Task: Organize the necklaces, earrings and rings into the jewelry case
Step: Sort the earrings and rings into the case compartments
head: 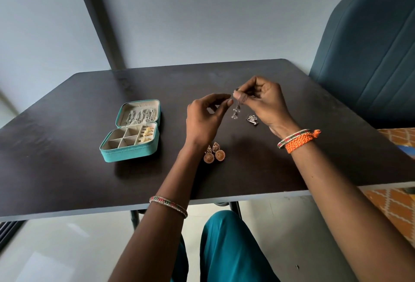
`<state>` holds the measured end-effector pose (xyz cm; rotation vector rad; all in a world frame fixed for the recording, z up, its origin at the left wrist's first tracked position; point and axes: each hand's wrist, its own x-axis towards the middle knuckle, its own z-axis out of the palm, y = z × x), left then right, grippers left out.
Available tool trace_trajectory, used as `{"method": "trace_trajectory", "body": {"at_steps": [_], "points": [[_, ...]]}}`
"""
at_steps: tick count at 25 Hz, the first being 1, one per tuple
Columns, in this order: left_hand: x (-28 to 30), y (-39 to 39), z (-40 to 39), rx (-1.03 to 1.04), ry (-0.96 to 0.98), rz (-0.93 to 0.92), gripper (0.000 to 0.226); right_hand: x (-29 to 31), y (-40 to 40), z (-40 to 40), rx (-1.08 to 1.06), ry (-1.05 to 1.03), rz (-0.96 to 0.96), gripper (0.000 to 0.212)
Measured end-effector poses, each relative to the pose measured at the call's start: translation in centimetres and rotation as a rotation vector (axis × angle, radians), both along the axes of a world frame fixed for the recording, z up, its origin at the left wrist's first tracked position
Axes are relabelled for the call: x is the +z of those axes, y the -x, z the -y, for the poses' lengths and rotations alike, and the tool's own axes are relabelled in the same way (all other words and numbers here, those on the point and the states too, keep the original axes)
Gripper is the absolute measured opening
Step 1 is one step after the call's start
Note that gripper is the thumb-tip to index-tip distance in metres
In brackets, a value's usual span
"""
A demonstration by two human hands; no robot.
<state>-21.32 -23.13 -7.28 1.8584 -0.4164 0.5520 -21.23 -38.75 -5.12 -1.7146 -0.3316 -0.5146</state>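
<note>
Right hand (261,99) raised above the dark tabletop (67,158), thumb and forefinger pinching the top of a silver dangling earring (236,111) that hangs free. Left hand (205,117) just beside it, fingers loosely curved, holding nothing. Matching silver earring (252,119) lies below the right hand. Two round gold earrings (214,153) lie near the left wrist. Open teal jewelry case (125,155) stands well left, silver chains (140,115) in its lid.
</note>
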Motion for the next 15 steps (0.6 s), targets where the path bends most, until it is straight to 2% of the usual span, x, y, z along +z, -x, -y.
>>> {"method": "trace_trajectory", "body": {"at_steps": [3, 9, 15], "points": [[0.0, -0.2, -0.1, -0.067, 0.126, -0.037, 0.01, 0.1, 0.5, -0.9, 0.064, -0.065, -0.022, 0.025], [0.0, -0.5, -0.4, -0.121, 0.29, -0.11, 0.012, -0.3, 1.1, -1.4, 0.188, -0.263, -0.107, 0.014], [0.3, -0.3, -0.3, -0.144, 0.363, -0.159, 0.012, -0.5, 0.8, -1.7, 0.127, -0.101, -0.119, 0.018]]}}
